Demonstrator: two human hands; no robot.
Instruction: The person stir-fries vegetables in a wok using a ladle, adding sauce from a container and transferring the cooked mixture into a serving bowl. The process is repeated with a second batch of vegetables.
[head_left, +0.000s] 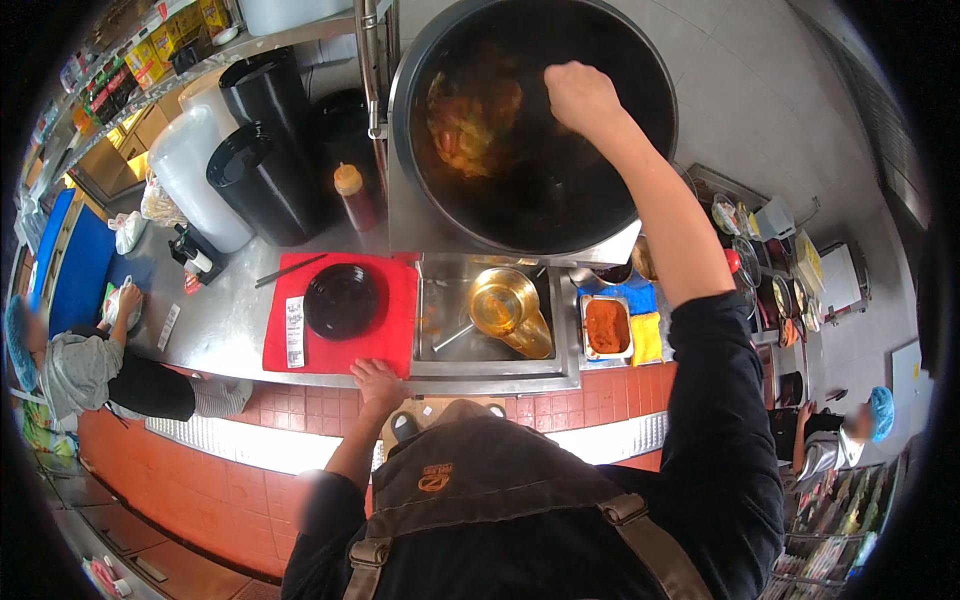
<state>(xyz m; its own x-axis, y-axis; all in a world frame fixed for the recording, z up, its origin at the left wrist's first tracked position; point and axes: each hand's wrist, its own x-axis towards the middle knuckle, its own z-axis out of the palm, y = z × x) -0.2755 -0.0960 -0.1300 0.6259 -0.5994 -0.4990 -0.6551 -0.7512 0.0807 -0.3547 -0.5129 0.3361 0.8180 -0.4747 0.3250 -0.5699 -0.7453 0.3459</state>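
Note:
A large black wok (570, 202) takes up the top middle, with reddish and yellow-green food (476, 127) blurred on its left side. Above the wok's right half is my right hand (585, 97), fingers curled into a fist. Whether it grips a handle cannot be made out against the dark metal. My left hand (376, 382) rests palm down at the counter's front edge, fingertips on a red cloth (394, 322). On that cloth lie a black bowl (341, 301), a printed paper slip (295, 331) bearing writing and, across its upper edge, dark chopsticks (291, 270).
A steel sink (439, 300) holds a gold-coloured metal pot (501, 296). Right of it stands a container of orange-red seasoning (607, 326). Stacked black containers (262, 184) and a squeeze bottle (352, 196) stand left of the wok. Two people (75, 367) in blue caps are at either side.

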